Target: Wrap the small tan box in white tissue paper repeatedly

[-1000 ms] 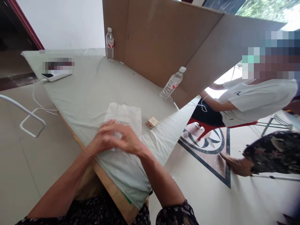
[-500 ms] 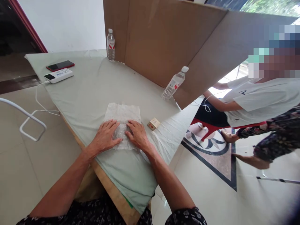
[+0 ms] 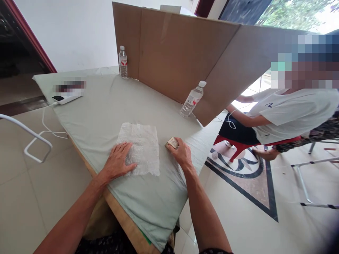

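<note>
A sheet of bubble wrap (image 3: 143,148) lies flat on the cloth-covered table (image 3: 95,116). My left hand (image 3: 119,160) rests on its left edge, fingers stretched out and thumb apart. To the right of the sheet, my right hand (image 3: 182,153) grips a small printed box (image 3: 172,142) between thumb and fingers. The box appears to be still at the table surface; its right side is hidden by my fingers.
A cardboard screen (image 3: 174,53) stands along the back, with one water bottle (image 3: 123,63) upright and another water bottle (image 3: 192,99) near its right end. A white device (image 3: 69,98) with a cable lies at left. A person (image 3: 291,106) sits beyond the screen at right.
My right hand has left the bubble wrap, moved right and taken hold of the small box. My left hand stays on the sheet. The view has shifted slightly.
</note>
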